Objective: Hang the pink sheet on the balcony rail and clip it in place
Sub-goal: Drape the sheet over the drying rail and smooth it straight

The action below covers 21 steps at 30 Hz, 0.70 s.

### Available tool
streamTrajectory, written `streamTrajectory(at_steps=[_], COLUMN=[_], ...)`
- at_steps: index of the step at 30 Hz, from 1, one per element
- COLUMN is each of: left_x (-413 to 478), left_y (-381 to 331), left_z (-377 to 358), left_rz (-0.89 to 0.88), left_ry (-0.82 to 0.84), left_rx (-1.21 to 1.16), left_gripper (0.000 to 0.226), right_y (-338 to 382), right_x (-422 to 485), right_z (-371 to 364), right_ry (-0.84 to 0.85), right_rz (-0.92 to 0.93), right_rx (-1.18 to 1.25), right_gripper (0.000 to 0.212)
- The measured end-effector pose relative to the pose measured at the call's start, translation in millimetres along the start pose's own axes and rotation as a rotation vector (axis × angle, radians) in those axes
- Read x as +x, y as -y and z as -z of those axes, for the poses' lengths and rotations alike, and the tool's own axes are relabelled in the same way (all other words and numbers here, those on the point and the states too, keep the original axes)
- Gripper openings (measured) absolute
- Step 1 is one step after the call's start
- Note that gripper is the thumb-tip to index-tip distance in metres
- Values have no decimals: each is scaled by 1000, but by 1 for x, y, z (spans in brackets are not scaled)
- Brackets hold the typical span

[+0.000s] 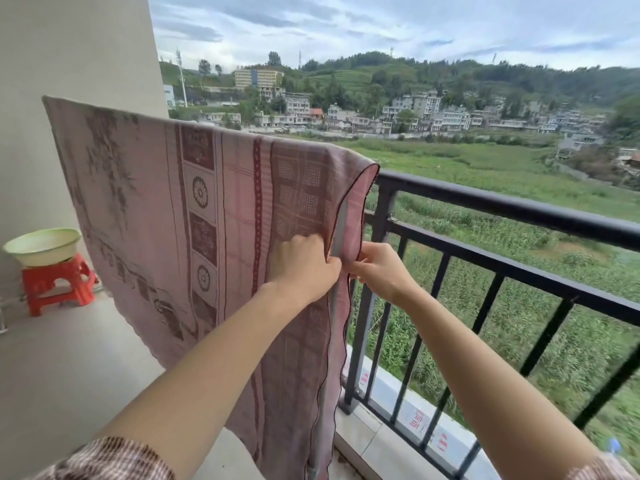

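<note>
pink sheet [156, 202] over rail [519, 209], edge in apparent pinch grip of left hand [304, 265], right hand [381, 271]

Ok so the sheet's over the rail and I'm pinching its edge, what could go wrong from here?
No clip shows on the pink sheet; only the left grip and right grip pinch its edge, so a gust could slide it off the rail toward the field. Its end hangs low by the floor and may pick up dirt.

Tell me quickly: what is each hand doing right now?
Left hand: closed, gripping the pink sheet near its side edge.
Right hand: closed, pinching that same edge of the pink sheet.
</note>
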<state>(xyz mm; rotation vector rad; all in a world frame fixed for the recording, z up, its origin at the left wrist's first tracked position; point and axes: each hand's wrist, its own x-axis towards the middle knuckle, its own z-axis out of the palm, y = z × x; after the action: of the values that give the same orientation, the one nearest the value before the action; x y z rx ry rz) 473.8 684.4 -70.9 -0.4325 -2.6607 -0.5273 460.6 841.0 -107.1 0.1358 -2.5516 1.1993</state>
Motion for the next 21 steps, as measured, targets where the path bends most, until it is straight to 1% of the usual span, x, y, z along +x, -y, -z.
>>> streamTrajectory(at_steps=[1, 3, 5, 6, 8, 10, 12, 13, 15, 16, 18, 21], left_x=[-3, -8, -9, -9, -11, -14, -15, -15, -15, -14, -10, -3], left_y=[2, 8, 14, 16, 19, 24, 36, 44, 67, 81, 111, 167], left_z=[-6, -15, -22, -24, -30, -36, -42, -44, -49, -50, -54, -54], left_rz=[-2, -11, -17, -30, -76, -123, -152, -154, -114, -79, 2, 159], left_ry=[56, 152, 173, 177, 227, 324, 403, 410, 371, 340, 272, 225], left_rx=[-17, -215, -433, -495, -559, -580, -552, -534, -500, -486, -449, -409], left_gripper=[21, 23, 29, 27, 18, 14, 19, 21, 21, 19, 17, 19], right_y=[-2, -5, -7, -8, -6, -1, 7, 12, 28, 36, 52, 70], right_x=[-2, -7, -11, -13, -18, -24, -31, -34, -39, -40, -34, -11], right_z=[-1, 3, 12, 14, 13, 10, 11, 10, 5, -2, -23, -70], right_ry=[36, 46, -7, -20, 4, 77, 190, 254, 364, 401, 421, 390], right_rz=[-6, -21, -35, -32, -15, -17, -54, -60, -11, 25, 101, 162], right_rx=[-43, -63, -9, -2, -99, -215, -173, -127, -74, -67, -99, -150], right_gripper=[17, 21, 21, 20, 24, 28, 25, 25, 29, 28, 18, 15])
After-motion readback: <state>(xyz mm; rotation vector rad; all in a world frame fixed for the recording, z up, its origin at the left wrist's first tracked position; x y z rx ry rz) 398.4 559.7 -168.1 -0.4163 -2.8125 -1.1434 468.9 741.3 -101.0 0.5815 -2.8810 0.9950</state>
